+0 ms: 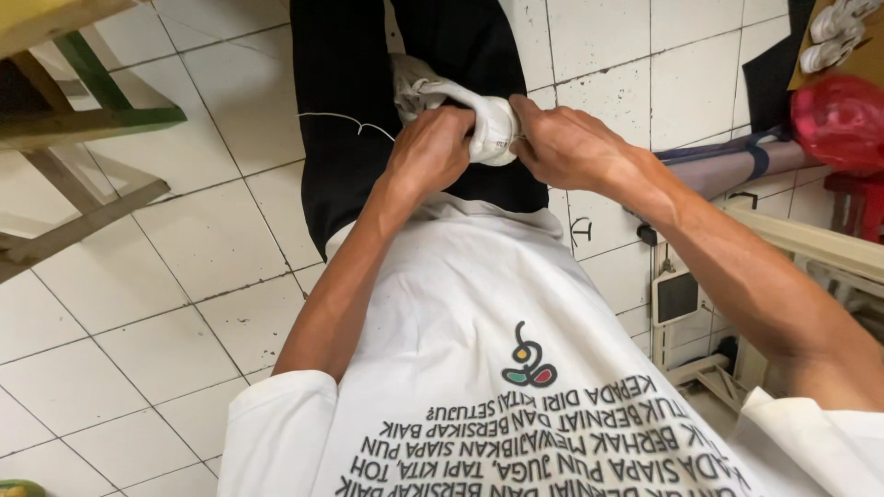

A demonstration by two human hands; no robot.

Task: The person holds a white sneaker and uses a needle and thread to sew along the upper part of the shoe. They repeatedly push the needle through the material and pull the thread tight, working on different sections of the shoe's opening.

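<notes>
- Nearest the lens is the white cotton T-shirt (pixel 479 368) with dark print and a small coloured emblem, worn by the person whose view I am watching; both bare forearms reach out over it.
- Left hand (pixel 428 147) is clenched around the near left side of a bundled white cloth (pixel 488 124), knuckles up, fingers curled tight into the fabric.
- Right hand (pixel 562 143) grips the right end of the same bundle, thumb and fingers pinching it; both hands touch the cloth and almost meet.
- That bundle is held in the air above a long black fabric panel (pixel 341 120) with a thin chalk-like curved line, which hangs or lies down the middle of the white tiled floor (pixel 184 267).
- My judgement: the step in hand is a tightening, rolling or twisting of the white cloth between the two fists; I cannot tell whether a knot is being made.
- What the next move calls for, as I judge it, is an even pull from both sides and a firm grip, so the roll does not loosen or slip.
- Off to the left stands a wooden frame with green-painted rails (pixel 101 110); at right, a red plastic bag (pixel 843 120) and a pale machine frame (pixel 801 239), well apart from the hands.
</notes>
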